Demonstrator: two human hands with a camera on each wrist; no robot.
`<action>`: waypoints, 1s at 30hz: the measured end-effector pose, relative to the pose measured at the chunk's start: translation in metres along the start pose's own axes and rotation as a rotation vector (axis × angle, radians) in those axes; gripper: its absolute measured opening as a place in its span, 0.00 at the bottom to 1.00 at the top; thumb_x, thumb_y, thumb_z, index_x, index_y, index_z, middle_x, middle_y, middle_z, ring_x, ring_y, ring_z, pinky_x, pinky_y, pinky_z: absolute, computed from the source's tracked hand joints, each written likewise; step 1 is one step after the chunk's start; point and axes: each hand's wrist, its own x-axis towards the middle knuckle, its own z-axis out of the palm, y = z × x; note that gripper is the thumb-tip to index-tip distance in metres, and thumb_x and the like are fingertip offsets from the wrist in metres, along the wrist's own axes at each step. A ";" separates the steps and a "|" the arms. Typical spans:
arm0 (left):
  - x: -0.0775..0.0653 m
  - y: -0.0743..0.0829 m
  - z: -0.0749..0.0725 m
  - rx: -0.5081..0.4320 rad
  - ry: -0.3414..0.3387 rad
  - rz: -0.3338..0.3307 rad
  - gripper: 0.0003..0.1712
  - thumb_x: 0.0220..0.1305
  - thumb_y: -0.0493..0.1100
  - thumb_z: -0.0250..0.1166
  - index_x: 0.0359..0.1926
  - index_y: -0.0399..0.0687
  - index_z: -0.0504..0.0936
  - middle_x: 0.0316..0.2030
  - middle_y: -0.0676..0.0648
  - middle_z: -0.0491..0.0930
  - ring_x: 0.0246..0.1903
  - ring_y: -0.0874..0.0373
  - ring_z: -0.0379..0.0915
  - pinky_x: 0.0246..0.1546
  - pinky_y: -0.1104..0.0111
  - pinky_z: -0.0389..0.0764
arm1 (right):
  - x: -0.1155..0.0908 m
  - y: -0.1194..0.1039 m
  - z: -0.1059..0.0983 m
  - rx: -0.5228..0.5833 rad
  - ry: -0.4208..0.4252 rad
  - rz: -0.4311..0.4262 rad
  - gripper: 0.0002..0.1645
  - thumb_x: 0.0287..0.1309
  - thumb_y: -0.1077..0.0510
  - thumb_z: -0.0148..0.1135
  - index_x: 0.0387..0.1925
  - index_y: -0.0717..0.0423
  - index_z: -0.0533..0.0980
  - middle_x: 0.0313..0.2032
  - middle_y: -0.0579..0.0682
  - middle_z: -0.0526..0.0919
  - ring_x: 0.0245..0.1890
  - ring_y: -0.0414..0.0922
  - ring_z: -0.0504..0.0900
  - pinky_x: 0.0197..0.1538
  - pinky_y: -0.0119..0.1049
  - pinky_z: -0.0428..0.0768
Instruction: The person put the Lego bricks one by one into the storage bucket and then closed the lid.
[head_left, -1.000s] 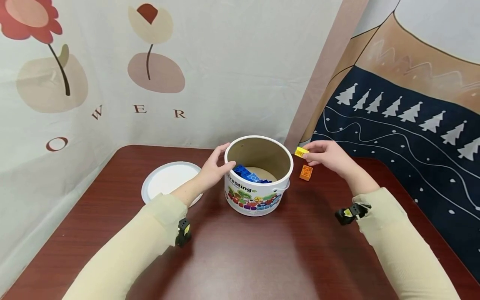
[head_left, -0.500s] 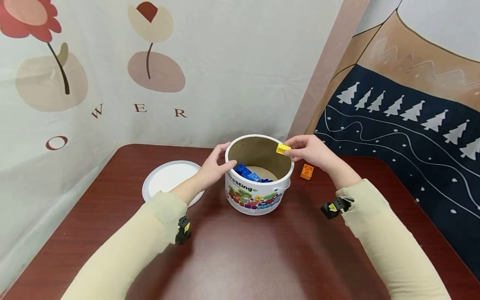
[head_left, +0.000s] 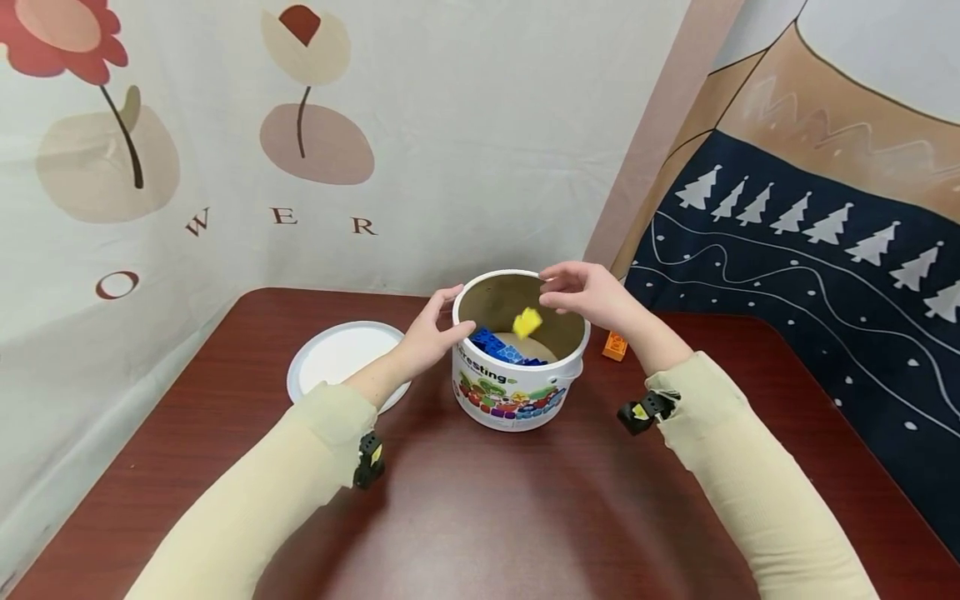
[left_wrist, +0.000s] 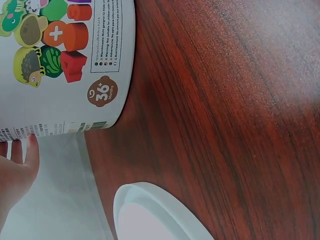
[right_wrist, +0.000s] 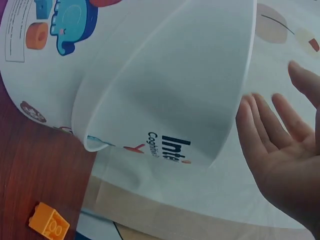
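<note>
A yellow toy brick (head_left: 527, 323), blurred and free of the fingers, is in the air inside the mouth of a white printed bucket (head_left: 510, 398). Above the bucket's right rim, my right hand (head_left: 588, 293) has its fingers spread and holds nothing; the right wrist view shows them apart beside the rim. My left hand (head_left: 431, 335) rests against the bucket's left side, thumb at the rim. In the left wrist view its straight fingers (left_wrist: 31, 152) touch the outer wall. Several blue toy bricks (head_left: 495, 346) lie inside the bucket.
An orange toy brick (head_left: 615, 347) lies on the brown table (head_left: 480, 517), just right of the bucket. To its left lies a round white lid (head_left: 330, 362), partly hidden by my left forearm. Printed cloths (head_left: 465, 167) hang behind the table.
My right hand has moved left from beside the bucket to over its rim and let go of the yellow toy brick, which has dropped into the opening. My left hand stays at the bucket.
</note>
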 end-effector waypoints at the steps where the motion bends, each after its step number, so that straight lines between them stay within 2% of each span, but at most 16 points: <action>1: 0.000 0.000 0.000 0.000 0.000 0.000 0.38 0.64 0.46 0.59 0.71 0.52 0.52 0.67 0.41 0.57 0.67 0.44 0.54 0.62 0.47 0.65 | 0.000 0.000 -0.001 0.001 0.018 -0.006 0.25 0.60 0.57 0.60 0.57 0.62 0.71 0.51 0.62 0.78 0.46 0.54 0.80 0.52 0.47 0.79; 3: 0.000 -0.001 0.001 -0.002 0.001 0.001 0.38 0.64 0.46 0.59 0.71 0.51 0.52 0.67 0.41 0.58 0.67 0.44 0.54 0.62 0.47 0.65 | -0.002 0.001 -0.004 0.005 0.066 -0.006 0.25 0.60 0.55 0.60 0.57 0.60 0.71 0.52 0.61 0.78 0.47 0.52 0.79 0.53 0.46 0.79; 8: 0.000 -0.001 0.001 -0.010 0.006 0.004 0.37 0.64 0.46 0.59 0.70 0.52 0.53 0.67 0.41 0.58 0.67 0.45 0.55 0.62 0.47 0.66 | -0.009 0.013 -0.017 0.052 0.165 0.019 0.27 0.60 0.51 0.60 0.58 0.58 0.70 0.53 0.60 0.77 0.44 0.42 0.79 0.49 0.35 0.80; 12: 0.000 -0.001 0.000 -0.014 0.003 0.005 0.37 0.64 0.47 0.59 0.70 0.53 0.53 0.67 0.41 0.58 0.67 0.45 0.55 0.62 0.46 0.65 | -0.017 0.031 -0.028 0.090 0.205 0.051 0.28 0.60 0.51 0.59 0.59 0.60 0.69 0.55 0.62 0.75 0.41 0.34 0.78 0.44 0.24 0.79; 16: 0.000 -0.002 0.000 -0.024 0.000 0.005 0.37 0.64 0.47 0.58 0.70 0.52 0.53 0.68 0.41 0.57 0.67 0.45 0.54 0.62 0.46 0.65 | -0.022 0.053 -0.034 0.090 0.241 0.105 0.29 0.61 0.51 0.58 0.60 0.61 0.67 0.57 0.63 0.73 0.40 0.32 0.77 0.41 0.19 0.78; 19: 0.000 -0.001 -0.001 -0.027 0.003 0.001 0.37 0.64 0.47 0.58 0.70 0.53 0.53 0.68 0.42 0.57 0.67 0.45 0.54 0.62 0.47 0.65 | -0.022 0.072 -0.036 0.064 0.267 0.164 0.31 0.61 0.50 0.58 0.61 0.61 0.66 0.58 0.63 0.72 0.41 0.34 0.76 0.44 0.22 0.79; 21: 0.000 -0.001 -0.001 -0.029 0.005 -0.003 0.36 0.64 0.47 0.58 0.70 0.53 0.53 0.68 0.42 0.57 0.67 0.45 0.54 0.62 0.47 0.65 | -0.022 0.084 -0.035 0.053 0.275 0.207 0.32 0.61 0.49 0.58 0.63 0.60 0.65 0.60 0.63 0.71 0.44 0.38 0.76 0.48 0.28 0.80; 26: 0.001 -0.002 0.000 -0.028 0.001 -0.006 0.37 0.64 0.46 0.58 0.70 0.53 0.53 0.67 0.41 0.57 0.67 0.45 0.55 0.62 0.48 0.66 | -0.023 0.112 -0.029 0.088 0.263 0.293 0.34 0.63 0.51 0.55 0.65 0.62 0.61 0.63 0.65 0.67 0.55 0.54 0.73 0.59 0.44 0.75; 30: 0.001 -0.003 0.001 -0.029 0.002 -0.003 0.36 0.65 0.46 0.58 0.70 0.52 0.53 0.67 0.41 0.57 0.66 0.45 0.55 0.62 0.48 0.66 | -0.025 0.128 -0.024 0.113 0.248 0.320 0.35 0.63 0.53 0.55 0.67 0.64 0.58 0.64 0.67 0.64 0.58 0.57 0.70 0.59 0.43 0.75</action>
